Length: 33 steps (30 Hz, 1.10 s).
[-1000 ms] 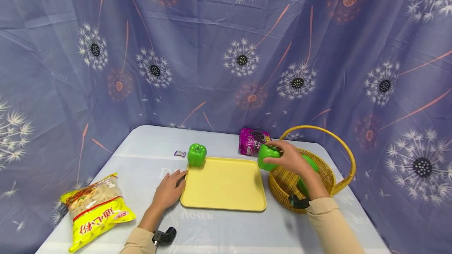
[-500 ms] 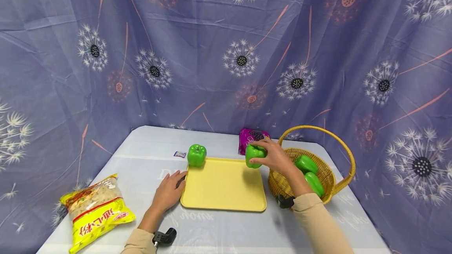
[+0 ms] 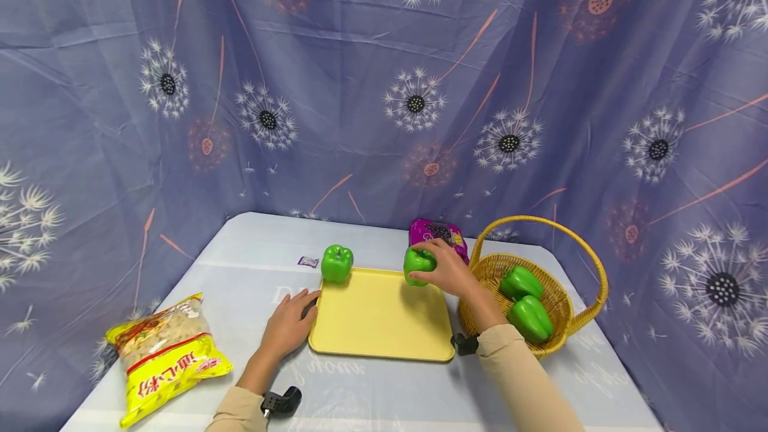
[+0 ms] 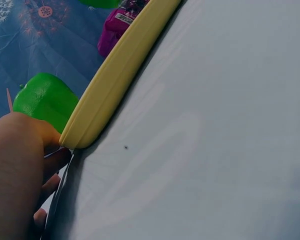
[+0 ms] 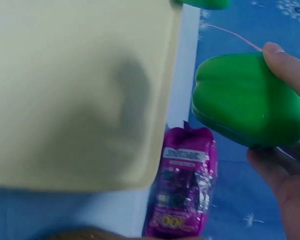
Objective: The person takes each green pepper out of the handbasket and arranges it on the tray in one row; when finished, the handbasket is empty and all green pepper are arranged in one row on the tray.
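My right hand (image 3: 444, 269) grips a green bell pepper (image 3: 418, 265) between thumb and fingers, above the back right part of the yellow tray (image 3: 384, 319). The right wrist view shows this held bell pepper (image 5: 250, 100) apart from the tray, with the thumb along one side. At the tray's left edge rests my left hand (image 3: 287, 325), its fingers touching the rim; in the left wrist view the fingertips meet the tray's rim (image 4: 110, 85). Another green bell pepper (image 3: 337, 264) stands at the tray's back left corner.
A wicker basket (image 3: 561, 295) with a tall handle stands at the right, holding two green peppers (image 3: 531, 319). Behind the tray lies a purple packet (image 3: 453, 235). A small purple wrapper (image 3: 309, 262) is at the back left, and a yellow food bag (image 3: 171, 359) lies front left.
My right hand has carried the green bell pepper leftward from the basket's edge to over the tray. Both peppers inside the basket are now uncovered. The left hand keeps its place.
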Motion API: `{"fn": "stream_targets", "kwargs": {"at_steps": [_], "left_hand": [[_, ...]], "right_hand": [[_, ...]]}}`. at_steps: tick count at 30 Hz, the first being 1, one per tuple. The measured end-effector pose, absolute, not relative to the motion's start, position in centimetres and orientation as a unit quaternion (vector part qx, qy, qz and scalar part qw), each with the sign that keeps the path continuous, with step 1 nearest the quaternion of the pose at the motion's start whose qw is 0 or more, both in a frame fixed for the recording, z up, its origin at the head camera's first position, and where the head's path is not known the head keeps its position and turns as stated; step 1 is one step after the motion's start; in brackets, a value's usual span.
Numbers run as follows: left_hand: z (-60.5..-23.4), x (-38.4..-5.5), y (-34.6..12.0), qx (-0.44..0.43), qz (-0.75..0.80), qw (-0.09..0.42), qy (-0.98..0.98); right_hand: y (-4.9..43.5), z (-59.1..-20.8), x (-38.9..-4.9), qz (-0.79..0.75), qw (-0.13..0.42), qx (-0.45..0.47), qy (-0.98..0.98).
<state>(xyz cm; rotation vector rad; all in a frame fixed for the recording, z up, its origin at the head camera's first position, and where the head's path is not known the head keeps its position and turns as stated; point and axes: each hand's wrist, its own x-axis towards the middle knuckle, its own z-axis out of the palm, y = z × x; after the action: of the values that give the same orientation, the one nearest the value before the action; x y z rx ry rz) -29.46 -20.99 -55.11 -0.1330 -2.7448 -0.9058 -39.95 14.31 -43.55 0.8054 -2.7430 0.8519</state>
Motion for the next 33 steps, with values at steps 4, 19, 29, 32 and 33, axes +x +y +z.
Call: {"fn": "stream_targets", "kwargs": {"at_steps": [4,19,29,32,33], "left_hand": [[-55.1,-29.4,-20.9,-0.046,-0.31,0.125,-0.941],[-55.2,-29.3,-20.7,-0.037,-0.305,0.128,-0.943],[-55.2,-29.3,-20.8,-0.039,-0.303,0.122,-0.944],[-55.2,-29.3,-20.8,-0.038,-0.303,0.123,-0.944],[-55.2,-29.3,-20.8,-0.037,-0.304,0.122,-0.944]], "right_hand": [[13.2,-44.3,-40.6,0.282,0.069,0.261,-0.921],[9.1,-46.4,-41.2,0.274,0.055,0.252,-0.926],[7.1,-47.1,-41.0,0.266,0.056,0.28,-0.921],[6.5,-47.3,-41.0,0.267,0.054,0.277,-0.921],[6.3,-47.4,-41.1,0.267,0.053,0.277,-0.921]]}}
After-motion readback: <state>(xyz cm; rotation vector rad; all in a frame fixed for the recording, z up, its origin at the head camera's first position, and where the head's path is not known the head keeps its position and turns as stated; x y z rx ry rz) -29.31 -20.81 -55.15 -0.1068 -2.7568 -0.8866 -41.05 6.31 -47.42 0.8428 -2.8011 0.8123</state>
